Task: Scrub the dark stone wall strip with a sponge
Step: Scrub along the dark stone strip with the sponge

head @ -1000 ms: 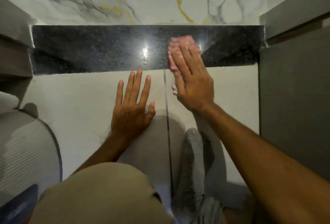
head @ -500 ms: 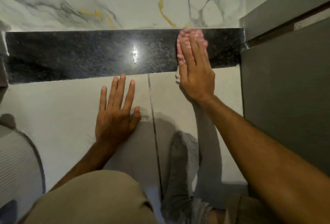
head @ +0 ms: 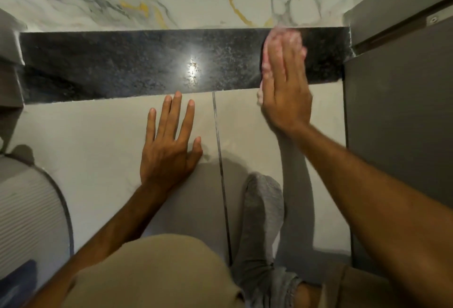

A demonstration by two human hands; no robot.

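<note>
A dark speckled stone strip (head: 122, 67) runs across the view between marbled tile above and plain pale tile below, with a bright light glare near its middle. My right hand (head: 285, 86) lies flat over a pink sponge (head: 268, 45) and presses it against the right part of the strip, close to its right end. Most of the sponge is hidden under the fingers; only its pink edges show and they are blurred. My left hand (head: 171, 145) rests flat with fingers spread on the pale tile just below the strip, holding nothing.
A grey cabinet panel (head: 397, 111) borders the strip on the right. A ribbed grey rounded object (head: 27, 209) sits at lower left. My grey-socked foot (head: 264, 209) and a knee in beige cloth (head: 157, 273) are below the hands. A dark grout line (head: 219, 150) splits the pale tiles.
My right hand with the sponge has slid rightward along the strip toward its right end. My left hand has stayed flat on the pale tile.
</note>
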